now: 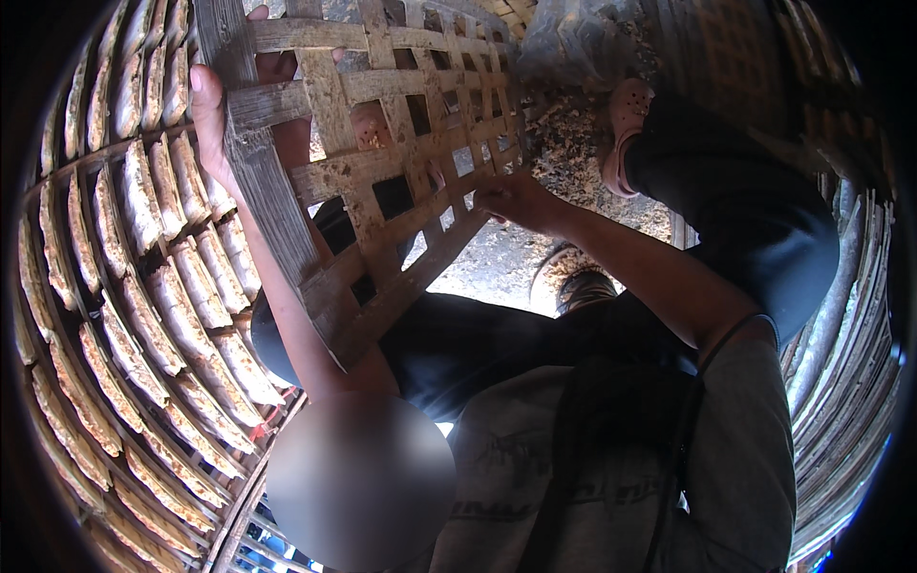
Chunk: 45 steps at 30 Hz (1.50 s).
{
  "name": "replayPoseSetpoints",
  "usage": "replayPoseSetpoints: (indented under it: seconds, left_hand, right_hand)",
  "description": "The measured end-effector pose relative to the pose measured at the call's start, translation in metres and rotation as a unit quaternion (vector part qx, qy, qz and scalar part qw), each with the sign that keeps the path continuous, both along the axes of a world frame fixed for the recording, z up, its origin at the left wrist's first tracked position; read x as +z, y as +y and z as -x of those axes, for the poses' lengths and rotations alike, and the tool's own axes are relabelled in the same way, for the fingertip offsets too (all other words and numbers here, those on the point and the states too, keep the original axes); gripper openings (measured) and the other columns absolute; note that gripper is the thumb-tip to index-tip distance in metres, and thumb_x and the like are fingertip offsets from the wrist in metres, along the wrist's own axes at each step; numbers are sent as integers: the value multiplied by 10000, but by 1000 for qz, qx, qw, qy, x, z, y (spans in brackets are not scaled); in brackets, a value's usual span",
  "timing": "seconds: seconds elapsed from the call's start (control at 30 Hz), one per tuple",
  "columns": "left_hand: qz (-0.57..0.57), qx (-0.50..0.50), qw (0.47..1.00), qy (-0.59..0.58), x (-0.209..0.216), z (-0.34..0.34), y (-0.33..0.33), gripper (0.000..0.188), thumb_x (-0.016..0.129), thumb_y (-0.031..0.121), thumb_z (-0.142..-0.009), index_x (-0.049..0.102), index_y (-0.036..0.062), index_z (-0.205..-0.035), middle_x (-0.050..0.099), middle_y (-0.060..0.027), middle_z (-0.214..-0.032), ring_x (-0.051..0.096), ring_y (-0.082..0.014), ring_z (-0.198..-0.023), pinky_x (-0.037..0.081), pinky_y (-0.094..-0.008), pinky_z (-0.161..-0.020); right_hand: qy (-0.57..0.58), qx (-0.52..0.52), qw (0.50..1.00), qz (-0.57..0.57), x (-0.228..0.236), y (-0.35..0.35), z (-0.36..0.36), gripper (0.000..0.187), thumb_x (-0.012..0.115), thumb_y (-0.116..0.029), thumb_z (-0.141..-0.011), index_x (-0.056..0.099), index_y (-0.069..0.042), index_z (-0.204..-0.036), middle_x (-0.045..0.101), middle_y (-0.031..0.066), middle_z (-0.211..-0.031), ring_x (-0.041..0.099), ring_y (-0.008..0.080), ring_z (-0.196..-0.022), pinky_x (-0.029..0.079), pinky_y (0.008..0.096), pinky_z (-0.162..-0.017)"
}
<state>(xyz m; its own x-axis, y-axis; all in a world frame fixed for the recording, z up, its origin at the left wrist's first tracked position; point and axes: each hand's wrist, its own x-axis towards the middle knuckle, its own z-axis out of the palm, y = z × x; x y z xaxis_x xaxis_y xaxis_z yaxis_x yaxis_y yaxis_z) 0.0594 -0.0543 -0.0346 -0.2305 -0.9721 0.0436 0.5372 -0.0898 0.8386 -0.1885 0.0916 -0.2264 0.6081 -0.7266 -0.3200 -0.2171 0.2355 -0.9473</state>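
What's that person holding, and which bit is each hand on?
A woven slatted panel. The left hand holds its grey end bar; the right hand seems to pinch its lower edge.

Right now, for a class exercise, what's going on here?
A person is holding up a woven slat lattice panel. Their left hand braces its left border, fingers showing through the openings; the right hand is curled at its lower edge, though its grip is unclear. Rough-edged strips line the left side, and a foot in a pinkish clog rests on the littered floor.
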Motion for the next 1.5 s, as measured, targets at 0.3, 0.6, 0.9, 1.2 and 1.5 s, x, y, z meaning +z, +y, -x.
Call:
replayPoseSetpoints:
  seconds: [0.3,0.6,0.9,1.2,1.5]
  left_hand:
    - [-8,98,994,-55,7,11,7,770,463,570,-986,408,-53,-1434,525,-306,-1341,565,-417,-1200,451,-578,-1016]
    - [0,48,998,-43,6,7,8,713,500,563,-976,471,-13,-1396,598,-198,-1292,559,-325,-1204,453,-494,-1010]
    - [-1,-98,980,174,-4,-6,-5,770,450,563,-993,397,-65,-1436,520,-302,-1360,563,-419,-1220,458,-577,-1018]
    - [17,53,997,-53,3,8,6,715,472,564,-988,459,-18,-1403,592,-203,-1291,588,-308,-1170,489,-487,-972]
    - [7,77,988,-136,15,19,16,787,468,600,-971,392,-14,-1456,495,-234,-1400,548,-344,-1215,450,-520,-1014]
  right_hand:
    - [-38,-226,931,-285,16,-4,2,309,666,-360,-935,677,-51,-934,611,-5,-753,504,95,-642,410,275,-580]
    - [162,-144,969,120,39,24,-25,149,682,-233,-882,685,-93,-935,676,98,-783,687,264,-733,530,362,-658]
    - [111,-128,980,109,67,22,-37,170,651,-190,-892,725,-47,-947,684,136,-784,682,254,-719,525,369,-665]
    - [132,-44,954,264,61,16,-29,172,614,-165,-908,717,-66,-1005,692,129,-796,709,278,-787,554,394,-678]
    - [275,196,874,350,78,-3,-37,175,551,-184,-919,682,-68,-917,680,131,-774,705,301,-730,572,437,-617]
